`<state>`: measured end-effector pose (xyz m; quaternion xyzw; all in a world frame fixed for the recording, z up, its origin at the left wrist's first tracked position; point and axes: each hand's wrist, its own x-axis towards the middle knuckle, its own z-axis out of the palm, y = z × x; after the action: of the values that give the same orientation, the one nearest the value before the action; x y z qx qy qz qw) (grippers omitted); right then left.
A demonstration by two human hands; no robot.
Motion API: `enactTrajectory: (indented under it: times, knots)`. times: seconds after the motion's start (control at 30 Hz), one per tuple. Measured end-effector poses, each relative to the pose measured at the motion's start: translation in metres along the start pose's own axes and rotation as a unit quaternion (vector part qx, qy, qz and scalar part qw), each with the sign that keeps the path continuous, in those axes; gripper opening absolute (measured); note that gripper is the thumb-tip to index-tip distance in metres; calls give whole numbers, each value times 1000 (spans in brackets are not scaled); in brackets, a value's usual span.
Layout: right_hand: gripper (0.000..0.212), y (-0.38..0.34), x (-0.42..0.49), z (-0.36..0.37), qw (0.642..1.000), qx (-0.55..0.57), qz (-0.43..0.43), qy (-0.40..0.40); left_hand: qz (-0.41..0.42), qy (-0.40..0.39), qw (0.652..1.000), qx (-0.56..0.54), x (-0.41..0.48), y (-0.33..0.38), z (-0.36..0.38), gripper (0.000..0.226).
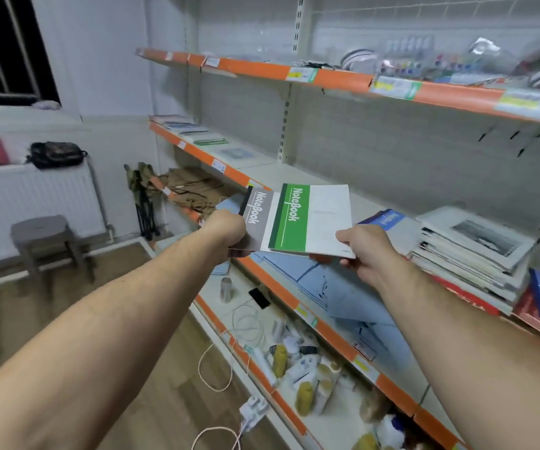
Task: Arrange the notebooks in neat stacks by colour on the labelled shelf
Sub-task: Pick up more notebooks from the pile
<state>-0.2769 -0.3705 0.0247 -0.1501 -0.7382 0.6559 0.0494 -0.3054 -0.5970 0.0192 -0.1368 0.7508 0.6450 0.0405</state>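
Pinching the green notebook [311, 219] by its near corner, the right hand [361, 250] had thumb above and fingers [347, 262] curled beneath; at nine o'clock the left hand [225, 230] gripped the grey notebook [257, 219], which the green one overlapped; both hung over the front of the labelled shelf [379, 203]; thin and light, they would likely flop and slide, so a hold near the spine seemed safer; each wore a coloured band lettered NoteBook; a mixed stack [476, 254] lay at three o'clock.

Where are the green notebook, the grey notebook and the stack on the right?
green notebook [289, 222]: head view, on its green band.
grey notebook [258, 219]: head view, on its grey cover.
stack [489, 237]: head view, on its top cover.
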Motion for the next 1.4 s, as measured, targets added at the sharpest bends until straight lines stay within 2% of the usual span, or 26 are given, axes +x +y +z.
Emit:
enactTrajectory:
  times: [0.27,0.43,0.77,1.07,1.3,1.4]
  knots:
    - [16,5,82,92,996,-2,19,-82,-29,74,997,2,82,-15,-58,23]
    - [21,-7,155,143,990,-5,19,-138,-37,112,993,-3,148,4,-78,23]
    - [20,-51,272,240,982,-2,14,-190,-49,166,985,-20,263,41,-115,23]
    - [22,-68,339,342,981,-5,17,-194,-48,169,984,-22,369,47,-179,18]
    - [22,-91,397,463,989,-7,10,-150,-28,137,990,-21,477,61,-267,23]
    - [15,-104,413,517,990,-12,26,-140,-29,126,991,-16,522,70,-310,23]
